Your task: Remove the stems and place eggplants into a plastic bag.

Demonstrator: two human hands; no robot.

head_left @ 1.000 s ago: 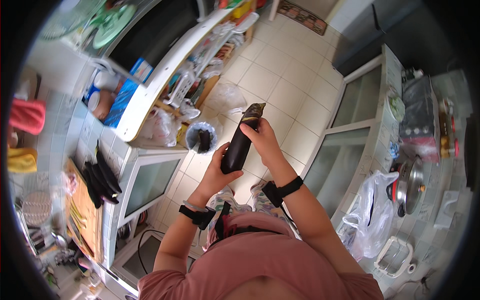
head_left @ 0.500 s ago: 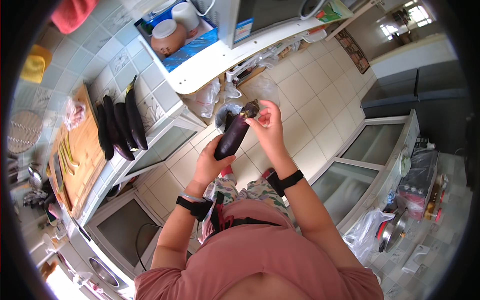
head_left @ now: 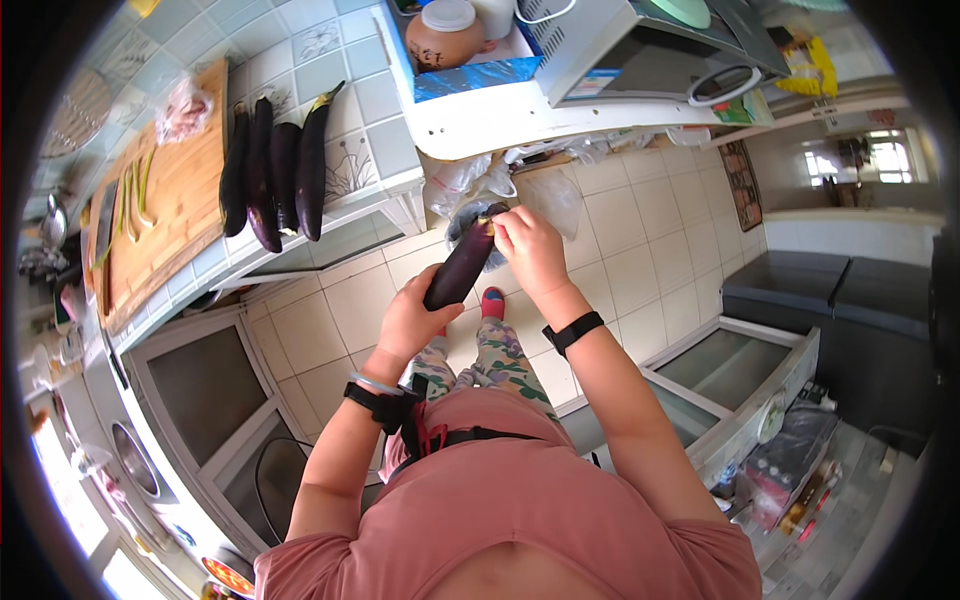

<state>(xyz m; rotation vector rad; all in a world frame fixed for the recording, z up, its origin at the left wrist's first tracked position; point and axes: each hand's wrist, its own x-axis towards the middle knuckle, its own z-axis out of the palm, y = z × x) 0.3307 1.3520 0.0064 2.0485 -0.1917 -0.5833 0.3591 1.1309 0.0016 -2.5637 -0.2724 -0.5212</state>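
A dark purple eggplant is held tilted in front of me, its stem end up and away. My left hand wraps round its lower end, thumb on the near side. At the top, my right hand pinches the stem cap, where a pale patch shows beside the fingertips. The cap is partly hidden by those fingers. Behind the stem end is a bin lined with a dark bag, standing on the floor.
On the tiled counter at left, several eggplants lie beside a wooden cutting board. The board bears green stalks, a knife and a bagged pinkish lump. A white shelf with a microwave juts out ahead.
My view has swung, so the counter and shelf sit differently. My right hand's fingers, spread near the stem before, are now closed on the cap. The left hand keeps its hold on the eggplant.
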